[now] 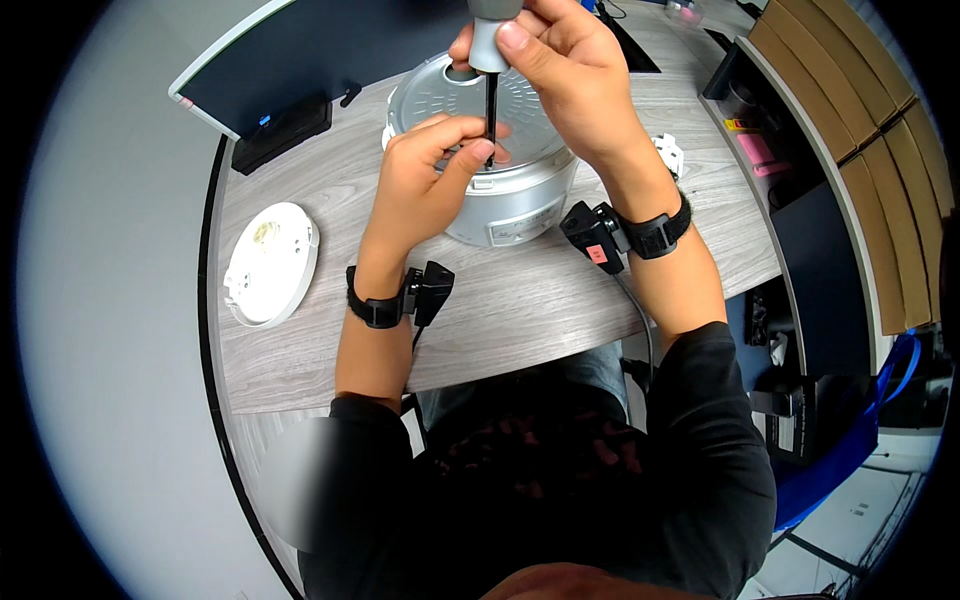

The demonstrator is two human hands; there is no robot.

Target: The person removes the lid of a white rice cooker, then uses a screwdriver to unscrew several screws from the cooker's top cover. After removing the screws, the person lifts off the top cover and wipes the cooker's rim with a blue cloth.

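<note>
**Desk inventory: upturned cooker under the screwdriver**

White round plate point(270, 262), lying flat at my far left on the grey wood-grain desk point(520, 310), well apart from the rest; black box point(283, 132), at the desk's back edge against a dark panel point(300, 50); my left hand point(425, 170), fingers pinched round the dark shaft of the screwdriver point(490, 95) near its tip, black wrist strap with a small black unit below it; silver rice cooker body point(500, 195), upside down at the desk's middle, ribbed base facing up, both hands over it; screwdriver, upright, tip on the cooker's base; my right hand point(565, 75), clenched round the grey handle from above, similar strap and cabled unit at the wrist; small white part point(668, 155), just right of that wrist on the desk.
</note>
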